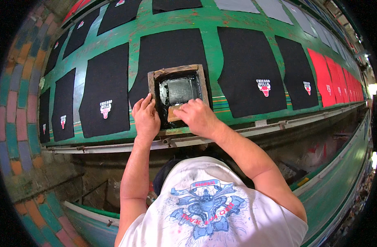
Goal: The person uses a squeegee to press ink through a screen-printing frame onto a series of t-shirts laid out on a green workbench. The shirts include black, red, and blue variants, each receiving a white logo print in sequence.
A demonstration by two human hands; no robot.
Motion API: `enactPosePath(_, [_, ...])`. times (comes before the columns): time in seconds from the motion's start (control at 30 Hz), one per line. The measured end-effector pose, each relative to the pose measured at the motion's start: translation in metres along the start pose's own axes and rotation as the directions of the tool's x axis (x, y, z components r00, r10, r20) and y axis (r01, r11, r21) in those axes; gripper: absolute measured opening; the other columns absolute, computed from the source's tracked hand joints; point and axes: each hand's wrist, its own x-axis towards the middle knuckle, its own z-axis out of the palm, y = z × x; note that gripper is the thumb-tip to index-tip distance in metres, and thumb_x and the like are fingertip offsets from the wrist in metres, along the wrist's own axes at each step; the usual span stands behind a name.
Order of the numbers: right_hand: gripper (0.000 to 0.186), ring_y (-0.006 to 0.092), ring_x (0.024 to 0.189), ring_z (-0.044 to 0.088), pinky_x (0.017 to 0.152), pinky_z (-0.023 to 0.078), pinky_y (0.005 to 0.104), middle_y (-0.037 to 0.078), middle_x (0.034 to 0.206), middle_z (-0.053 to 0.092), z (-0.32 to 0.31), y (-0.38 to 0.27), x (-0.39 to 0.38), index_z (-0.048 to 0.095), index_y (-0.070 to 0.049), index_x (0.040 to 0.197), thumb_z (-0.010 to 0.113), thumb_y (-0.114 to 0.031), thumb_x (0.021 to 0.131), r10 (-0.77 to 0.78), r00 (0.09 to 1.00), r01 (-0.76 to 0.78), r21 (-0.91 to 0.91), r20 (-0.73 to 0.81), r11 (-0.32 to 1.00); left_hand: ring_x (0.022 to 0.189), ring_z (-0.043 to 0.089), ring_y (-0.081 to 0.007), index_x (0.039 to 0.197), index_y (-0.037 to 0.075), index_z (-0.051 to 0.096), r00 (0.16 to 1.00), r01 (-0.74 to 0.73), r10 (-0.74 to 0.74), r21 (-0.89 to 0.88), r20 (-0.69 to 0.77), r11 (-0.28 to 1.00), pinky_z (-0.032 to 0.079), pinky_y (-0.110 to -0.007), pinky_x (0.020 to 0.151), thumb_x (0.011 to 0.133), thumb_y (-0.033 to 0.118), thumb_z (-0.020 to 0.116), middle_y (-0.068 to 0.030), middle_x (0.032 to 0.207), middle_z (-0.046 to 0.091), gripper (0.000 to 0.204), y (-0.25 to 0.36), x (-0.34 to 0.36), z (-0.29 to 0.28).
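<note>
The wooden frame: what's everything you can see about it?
The wooden frame is four-sided, with rough brown edges and shiny black smears around a grey middle. It lies over a black cloth on the green table. The left hand touches its left side; the right hand holds a small wooden block inside, near its lower edge.

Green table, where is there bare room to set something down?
On the green table, a long bare strip runs between the two rows of cloth pieces. Narrower gaps flank the black piece under the frame. Crowded: the frame, with the left hand at its edge and right hand gripping a wooden block; and the close-set red pieces.
</note>
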Motion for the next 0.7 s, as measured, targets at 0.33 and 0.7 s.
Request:
enactPosePath(0.33, [0.045, 0.0308, 0.116, 0.068, 0.102, 0.055, 0.0459, 0.011, 0.129, 0.076, -0.016, -0.036, -0.034, 0.080, -0.008, 0.130, 0.083, -0.013, 0.085, 0.075, 0.989, -0.096, 0.167, 0.126, 0.981, 0.149, 0.061, -0.0352, 0.150, 0.000, 0.067, 0.972, 0.185, -0.232, -0.515, -0.027, 0.837, 0.048, -0.043, 0.125, 0.087, -0.006, 0.076, -0.0203, 0.160, 0.063, 0.064, -0.010, -0.011, 0.030])
enactPosePath(0.7, [0.073, 0.0253, 0.145, 0.059, 0.121, 0.050, 0.0424, 0.015, 0.158, 0.062, 0.004, -0.004, -0.064, 0.055, -0.006, 0.165, 0.082, -0.008, 0.097, 0.791, 0.549, -0.615, 0.772, 0.271, 0.162, 0.149, 0.060, -0.0347, 0.133, 0.003, 0.079, 0.969, 0.197, -0.247, -0.608, 0.002, 0.769, 0.047, -0.044, 0.122, 0.081, -0.008, 0.068, -0.0224, 0.161, 0.063, 0.054, -0.009, -0.014, 0.031])
